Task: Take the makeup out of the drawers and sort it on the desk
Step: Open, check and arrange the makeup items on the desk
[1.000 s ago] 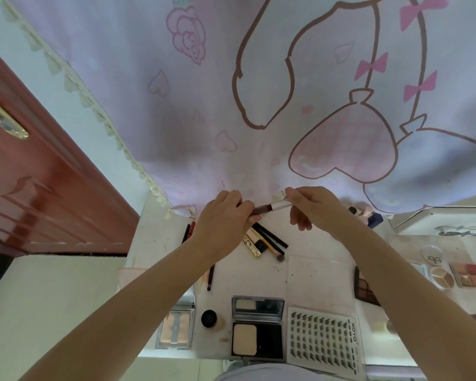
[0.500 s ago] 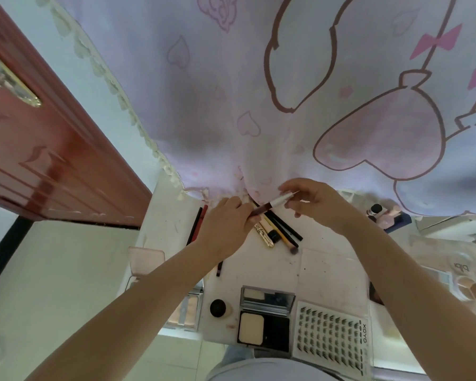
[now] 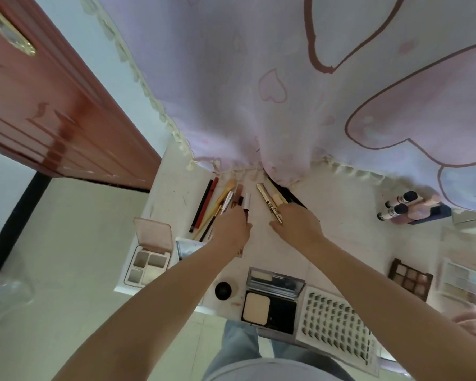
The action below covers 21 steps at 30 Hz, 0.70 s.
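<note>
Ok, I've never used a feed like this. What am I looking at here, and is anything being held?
No machine: this is one wide-angle camera on a person's head, looking down at their bare arms and a white desk. The left hand rests on a bunch of brushes and pencils. The right hand touches a gold tube; whether either grips anything is unclear. Nearer the person lie an open powder compact, a lash tray and eyeshadow palettes. A pink curtain hangs behind.
</note>
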{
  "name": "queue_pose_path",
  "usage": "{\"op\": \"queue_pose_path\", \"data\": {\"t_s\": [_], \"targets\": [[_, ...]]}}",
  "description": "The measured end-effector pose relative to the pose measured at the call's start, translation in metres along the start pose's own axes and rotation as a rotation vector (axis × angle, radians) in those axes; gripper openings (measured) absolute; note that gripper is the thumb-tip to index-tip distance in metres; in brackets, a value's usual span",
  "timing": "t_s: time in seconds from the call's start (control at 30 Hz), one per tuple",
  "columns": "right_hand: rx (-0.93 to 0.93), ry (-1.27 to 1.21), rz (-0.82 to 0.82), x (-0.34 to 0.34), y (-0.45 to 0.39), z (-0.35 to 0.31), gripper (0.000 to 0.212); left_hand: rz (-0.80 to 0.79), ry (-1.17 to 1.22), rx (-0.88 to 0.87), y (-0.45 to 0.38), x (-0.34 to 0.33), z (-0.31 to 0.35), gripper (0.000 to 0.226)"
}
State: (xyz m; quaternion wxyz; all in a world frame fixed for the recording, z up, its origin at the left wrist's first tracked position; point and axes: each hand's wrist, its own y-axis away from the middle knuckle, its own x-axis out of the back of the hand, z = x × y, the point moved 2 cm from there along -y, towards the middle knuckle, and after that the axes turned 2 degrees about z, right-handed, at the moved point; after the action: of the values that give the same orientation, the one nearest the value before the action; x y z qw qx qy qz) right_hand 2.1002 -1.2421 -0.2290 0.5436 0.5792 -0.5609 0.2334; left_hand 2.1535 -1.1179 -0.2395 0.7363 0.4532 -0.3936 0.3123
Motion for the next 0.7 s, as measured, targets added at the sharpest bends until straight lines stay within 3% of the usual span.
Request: {"op": "queue_pose_path", "data": {"t_s": [0.23,0.4,0.53,0.6,0.7], "targets": [[-0.056,0.171,-0.098,-0.012,-0.005,0.003,0.028,0.002,-0.048,0.004,-0.005,-0.009,-0.007,0.024],[-0.123,0.055,-0.117,-0.016,0.0,0.006,0.028,0.041,-0.06,-0.037,-0.002,-0.001,-0.006,0.028],[-0.053,-0.123,-0.025,0.001,0.017,0.013,0.027,-0.085,0.326,0.075,-0.004,0.008,0.005,0.041],[0.0,-0.18,0.0,0.013,0.027,0.015,0.017,-0.157,0.619,0.127,-0.002,0.013,0.017,0.034],[0.04,-0.2,0.052,0.028,0.037,0.019,0.021,-0.208,1.026,0.11,0.01,0.024,0.039,0.019]]}}
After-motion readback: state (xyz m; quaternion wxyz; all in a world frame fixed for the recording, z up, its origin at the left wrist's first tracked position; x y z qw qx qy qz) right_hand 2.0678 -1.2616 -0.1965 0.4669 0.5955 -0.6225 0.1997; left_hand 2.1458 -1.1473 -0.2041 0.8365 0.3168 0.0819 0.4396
